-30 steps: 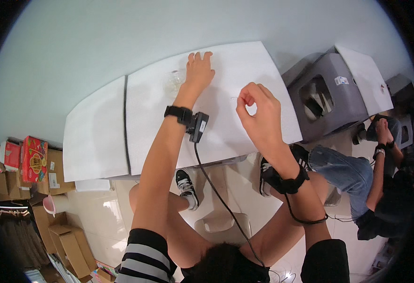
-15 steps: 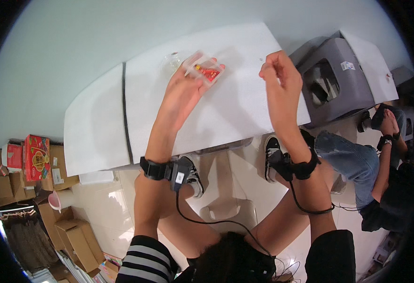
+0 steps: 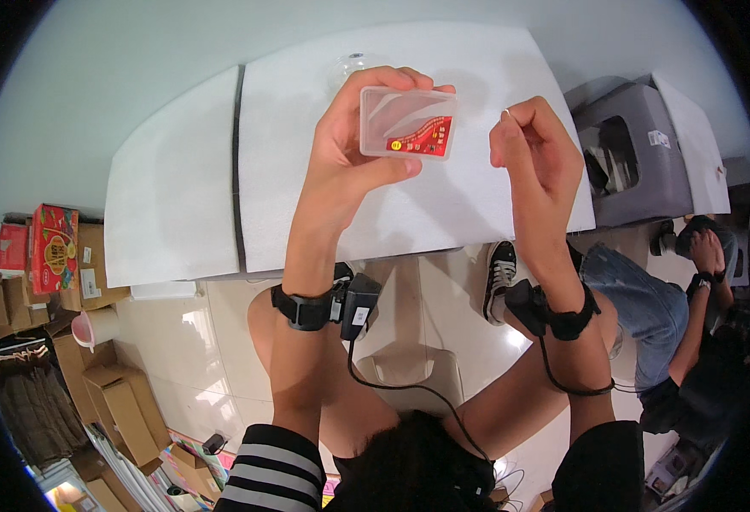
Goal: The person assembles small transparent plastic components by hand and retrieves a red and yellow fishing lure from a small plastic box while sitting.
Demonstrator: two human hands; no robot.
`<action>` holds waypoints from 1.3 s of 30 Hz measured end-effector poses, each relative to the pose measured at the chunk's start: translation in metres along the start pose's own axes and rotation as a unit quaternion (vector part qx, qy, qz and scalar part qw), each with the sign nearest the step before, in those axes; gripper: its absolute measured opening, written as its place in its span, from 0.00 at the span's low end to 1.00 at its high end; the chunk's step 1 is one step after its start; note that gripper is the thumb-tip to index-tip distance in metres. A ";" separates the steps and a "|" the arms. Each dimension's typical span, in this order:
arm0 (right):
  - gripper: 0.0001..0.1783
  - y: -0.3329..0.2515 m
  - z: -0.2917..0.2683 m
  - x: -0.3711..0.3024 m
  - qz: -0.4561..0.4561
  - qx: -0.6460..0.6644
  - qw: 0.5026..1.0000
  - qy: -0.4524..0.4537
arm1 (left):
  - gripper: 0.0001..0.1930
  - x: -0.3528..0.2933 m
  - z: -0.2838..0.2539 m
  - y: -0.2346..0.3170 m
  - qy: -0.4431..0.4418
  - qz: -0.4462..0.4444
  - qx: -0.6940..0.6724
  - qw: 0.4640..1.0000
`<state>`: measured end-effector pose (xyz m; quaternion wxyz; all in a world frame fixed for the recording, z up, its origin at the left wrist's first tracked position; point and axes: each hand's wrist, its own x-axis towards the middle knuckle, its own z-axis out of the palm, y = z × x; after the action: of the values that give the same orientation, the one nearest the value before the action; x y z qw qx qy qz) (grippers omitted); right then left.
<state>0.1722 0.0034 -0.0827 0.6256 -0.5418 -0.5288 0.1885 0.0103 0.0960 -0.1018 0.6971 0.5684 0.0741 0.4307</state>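
My left hand (image 3: 338,162) grips a small clear plastic box (image 3: 383,119) by its long edges, thumb along the near side and fingers along the far side. The box is tilted toward me above the white table, and a red label with a yellow dot covers its lower right part. Off to the right, my right hand (image 3: 545,162) is closed in a pinch. A tiny whitish bit (image 3: 505,112) shows at its fingertips, too small to name. Behind my left fingers, a clear round plastic container (image 3: 353,64) rests on the table, partly hidden.
The white table (image 3: 306,243) has a dark seam (image 3: 239,171) across it. A grey cabinet-like box (image 3: 648,179) stands at the right, near a seated person (image 3: 639,299). Cardboard boxes (image 3: 123,414), a red carton (image 3: 55,247) and a pink-rimmed bucket (image 3: 93,328) are at the left.
My left hand has moved right and turned the box so its labelled face shows more fully. My right hand has shifted slightly right, still pinching. The view has shifted a little.
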 end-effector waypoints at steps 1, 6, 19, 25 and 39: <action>0.05 -0.001 0.001 -0.002 0.001 0.000 1.000 -0.001 | 0.31 0.001 0.001 0.000 0.038 -0.022 0.017 0.999; 0.07 -0.004 0.002 -0.009 0.099 0.149 0.978 -0.105 | 0.32 0.004 0.005 -0.006 0.076 -0.026 0.030 0.996; 0.08 0.001 0.011 -0.008 0.108 0.167 0.970 -0.143 | 0.30 -0.004 0.007 -0.009 0.095 -0.035 0.065 0.993; 0.05 0.008 0.015 -0.009 0.076 0.115 0.984 -0.117 | 0.16 -0.007 0.003 -0.016 0.098 -0.062 0.086 0.990; 0.08 0.005 0.013 -0.007 0.007 -0.083 0.991 -0.104 | 0.06 -0.002 0.008 -0.024 0.090 -0.048 0.075 0.992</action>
<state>0.1599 0.0061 -0.0922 0.5187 -0.5732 -0.6008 0.2036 0.0260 0.0886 -0.1201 0.6627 0.5738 0.1961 0.4394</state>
